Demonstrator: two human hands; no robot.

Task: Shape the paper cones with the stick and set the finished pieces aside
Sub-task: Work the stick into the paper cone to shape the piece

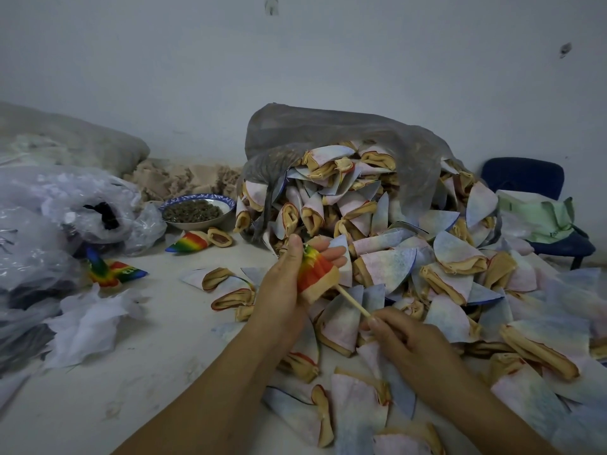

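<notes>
On the white table [147, 349], finished rainbow pieces [111, 272] lie at the left, near a bowl [226, 201] of perhaps seeds. My left hand [284, 287] wraps a rainbow cone [315, 277]. My right hand [407, 343] pinches the stick [356, 305], whose tip is inside it. Pale cones [456, 251] spill to the right, before a blue chair [522, 174] and a grey wall [328, 60].

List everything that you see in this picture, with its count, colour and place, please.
rainbow cone: one, rainbow with tan rim, in the left hand
stick: one, pale wood, its tip inside that cone
unshaped cones: many, pale blue-pink with tan rims, heaped at right
plastic bag: one, grey, over the heap's back
finished cones: at least three, rainbow, on the table at left
bowl: one, blue-rimmed, left of the bag
chair: one, dark blue, far right
left hand: one, holds the rainbow cone
right hand: one, pinches the stick
</notes>
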